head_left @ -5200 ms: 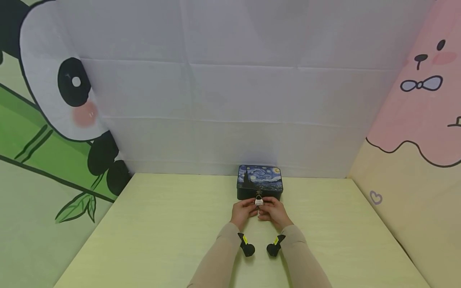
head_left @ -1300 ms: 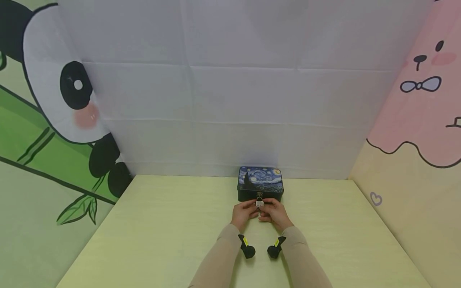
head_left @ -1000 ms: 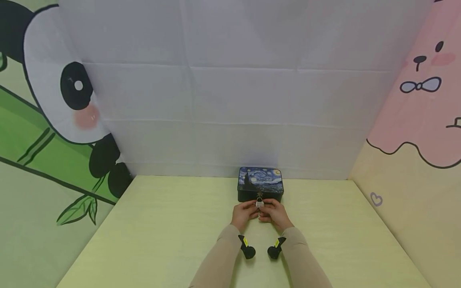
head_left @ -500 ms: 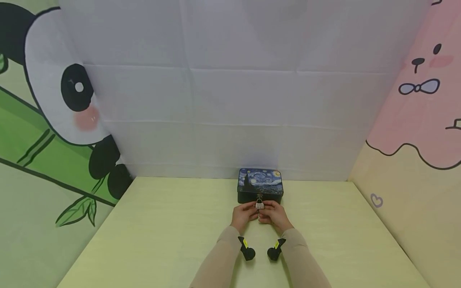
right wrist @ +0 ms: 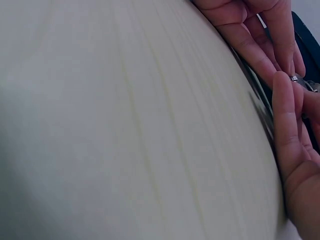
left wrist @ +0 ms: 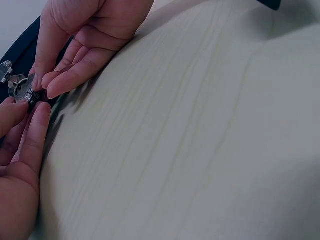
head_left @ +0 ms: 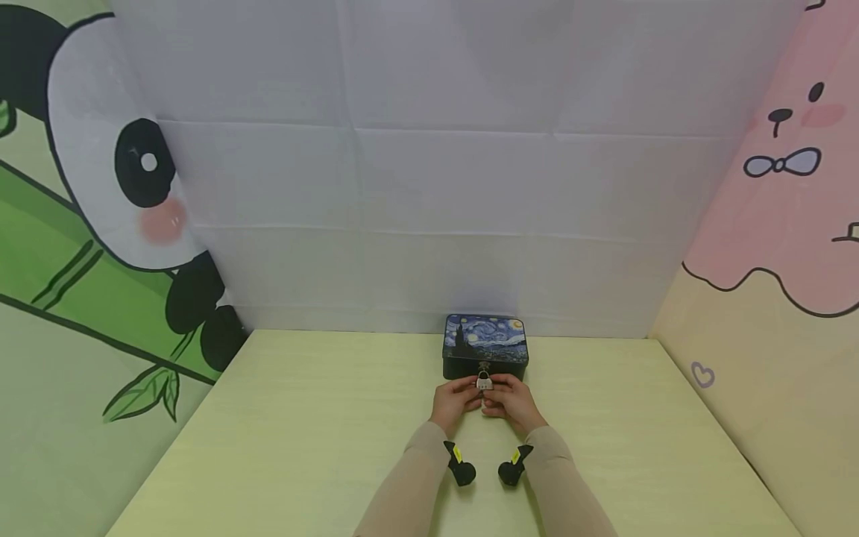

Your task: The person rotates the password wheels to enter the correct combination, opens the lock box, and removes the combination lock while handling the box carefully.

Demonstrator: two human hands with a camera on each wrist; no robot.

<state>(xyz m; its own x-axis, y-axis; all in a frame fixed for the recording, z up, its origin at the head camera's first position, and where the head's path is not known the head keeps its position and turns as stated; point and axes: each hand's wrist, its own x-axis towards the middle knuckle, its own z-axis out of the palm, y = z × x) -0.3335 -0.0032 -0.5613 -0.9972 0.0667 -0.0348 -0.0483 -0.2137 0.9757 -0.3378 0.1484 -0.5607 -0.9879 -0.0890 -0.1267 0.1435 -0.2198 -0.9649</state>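
A small silver combination padlock (head_left: 484, 383) hangs by its shackle at the front clasp of a dark tin box (head_left: 486, 365). The lid carries a blue swirling night-sky picture. From the left, my left hand (head_left: 452, 400) pinches the padlock between thumb and fingers. My right hand (head_left: 514, 400) pinches it from the other side. Close up in the left wrist view, the number dials (left wrist: 34, 98) sit between both thumbs, and the metal clasp (left wrist: 6, 71) shows beside them. In the right wrist view, fingers cover most of the padlock (right wrist: 294, 78); its digits are unreadable.
The tin stands at the back of a pale wood-grain table (head_left: 322, 432), near a white cloth wall (head_left: 403, 186). Side walls bear a panda drawing (head_left: 101, 149) and a pink animal (head_left: 792, 209). Black wrist cameras (head_left: 461, 468) stick out from the sleeves.
The head view has shifted a little, so the box and hands appear slightly lower than several seconds ago. Both hands stay on the padlock, with only slight finger movement.
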